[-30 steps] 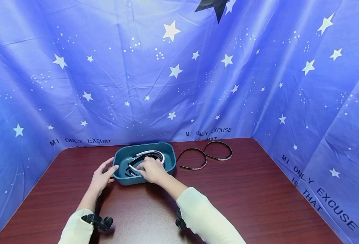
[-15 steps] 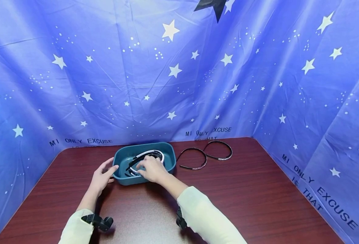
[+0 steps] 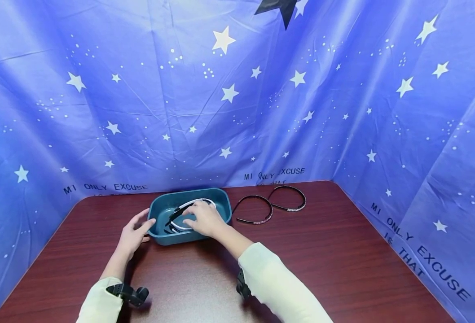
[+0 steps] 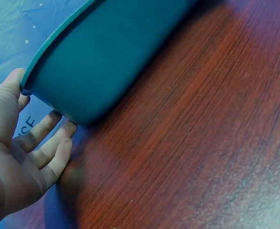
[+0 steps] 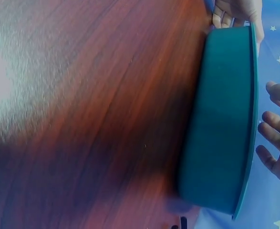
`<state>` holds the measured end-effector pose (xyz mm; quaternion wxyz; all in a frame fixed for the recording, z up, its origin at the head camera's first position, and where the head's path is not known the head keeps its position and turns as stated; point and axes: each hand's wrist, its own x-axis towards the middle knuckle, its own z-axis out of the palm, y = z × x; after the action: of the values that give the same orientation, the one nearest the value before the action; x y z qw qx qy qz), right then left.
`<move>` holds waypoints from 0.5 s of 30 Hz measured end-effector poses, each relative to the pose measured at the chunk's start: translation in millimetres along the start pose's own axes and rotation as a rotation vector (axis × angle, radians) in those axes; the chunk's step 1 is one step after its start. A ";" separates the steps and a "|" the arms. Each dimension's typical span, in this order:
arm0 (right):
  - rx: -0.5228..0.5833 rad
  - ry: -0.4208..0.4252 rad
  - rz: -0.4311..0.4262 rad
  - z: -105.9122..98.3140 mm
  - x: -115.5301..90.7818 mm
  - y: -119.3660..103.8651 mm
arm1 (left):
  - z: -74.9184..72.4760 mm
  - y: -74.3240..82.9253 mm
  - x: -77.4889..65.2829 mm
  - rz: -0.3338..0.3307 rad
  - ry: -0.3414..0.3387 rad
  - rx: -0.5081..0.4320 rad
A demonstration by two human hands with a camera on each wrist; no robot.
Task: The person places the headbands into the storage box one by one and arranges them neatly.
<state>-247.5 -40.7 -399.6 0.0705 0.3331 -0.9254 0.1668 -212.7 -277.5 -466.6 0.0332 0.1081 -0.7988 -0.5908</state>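
Observation:
A teal plastic basin stands at the back of the table with white and black headbands inside. My left hand grips its left end, thumb over the rim and fingers against the outer wall. In the left wrist view, those fingertips rest low on the basin's side. Over the right part of the basin, my right hand hides some of the headbands. Its fingers are spread and loosely bent in the right wrist view, just above the rim, with nothing between them.
Two dark headbands with glittery sections lie right of the basin: a pinkish one and a silvery one behind it. The brown wooden table ends at a blue star-print curtain at the back and sides.
My right hand has lifted slightly and shifted a little right, away from the headbands in the basin. The left hand stays on the basin's end. The headbands on the table have not moved.

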 end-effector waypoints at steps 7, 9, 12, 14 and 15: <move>-0.022 0.016 -0.004 -7.2 -0.3 10.4 | 0.1 -0.8 1.3 0.000 0.004 -0.005; -0.021 0.014 0.005 -8.8 -0.3 14.1 | 0.1 -1.0 1.6 0.000 0.004 -0.004; -0.025 0.017 0.018 -11.6 -0.9 19.9 | 0.1 -0.9 1.7 0.002 0.005 -0.005; -0.012 0.016 0.027 -13.5 -1.6 23.7 | -0.3 -1.0 1.7 0.005 0.006 -0.003; -0.007 0.015 0.030 -14.3 -2.0 25.8 | -0.6 -1.1 1.5 0.006 0.005 -0.002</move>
<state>-262.1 -15.8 -393.5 0.0762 0.3174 -0.9303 0.1671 -213.9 -278.7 -467.6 0.0373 0.1071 -0.7986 -0.5911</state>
